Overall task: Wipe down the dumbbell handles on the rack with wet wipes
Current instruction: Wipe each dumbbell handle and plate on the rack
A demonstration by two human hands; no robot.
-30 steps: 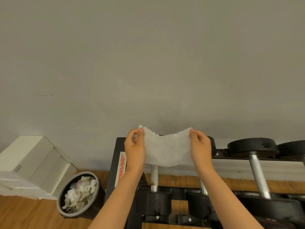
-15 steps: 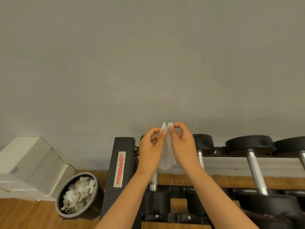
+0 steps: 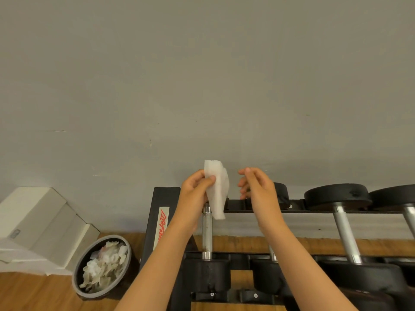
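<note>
The left hand (image 3: 195, 189) pinches the folded wipe (image 3: 216, 189); the right hand (image 3: 256, 187) is loose. Wrap it snugly around the handle (image 3: 206, 232).

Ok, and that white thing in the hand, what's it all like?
It is a wet wipe, white, thin and soft-looking, folded into layers. The left hand pinches its upper part between thumb and fingers, and it hangs down to a narrow corner. That corner shows over the far end of the leftmost dumbbell handle; whether they touch is unclear. The right hand is beside it, not touching.
</note>
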